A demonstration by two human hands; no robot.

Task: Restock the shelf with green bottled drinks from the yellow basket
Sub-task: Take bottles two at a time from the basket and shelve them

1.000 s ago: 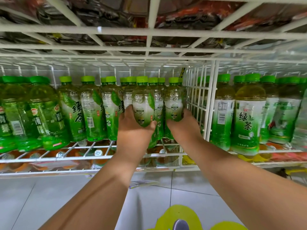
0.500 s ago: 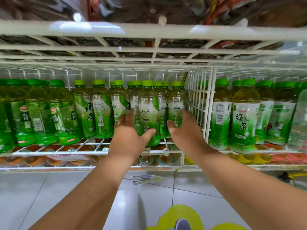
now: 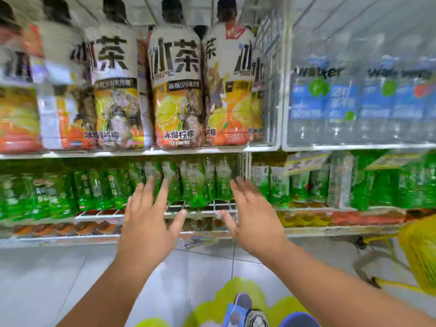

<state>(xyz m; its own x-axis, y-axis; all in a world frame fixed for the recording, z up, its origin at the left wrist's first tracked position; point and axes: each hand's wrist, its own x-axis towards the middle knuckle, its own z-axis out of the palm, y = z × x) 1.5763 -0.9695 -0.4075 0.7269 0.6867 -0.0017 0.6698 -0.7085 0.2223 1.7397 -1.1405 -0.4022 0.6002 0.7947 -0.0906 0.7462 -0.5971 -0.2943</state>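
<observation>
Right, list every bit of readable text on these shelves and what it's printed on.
"冰茶": large characters on the iced tea bottles, top shelf.
"冰爆柠檬": lower label of the same bottles.
"water": clear water bottles, top right.
Green tea bottles: labels too blurred to read.
Yellow price tags: digits smeared, unreadable.

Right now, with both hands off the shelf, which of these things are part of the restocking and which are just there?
Part of the job:
- green bottled drinks on the wire shelf
- yellow basket, at the right edge
- left hand and right hand, both open, holding nothing

Just there:
- large iced tea bottles on the shelf above
- water bottles, upper right
- floor
</observation>
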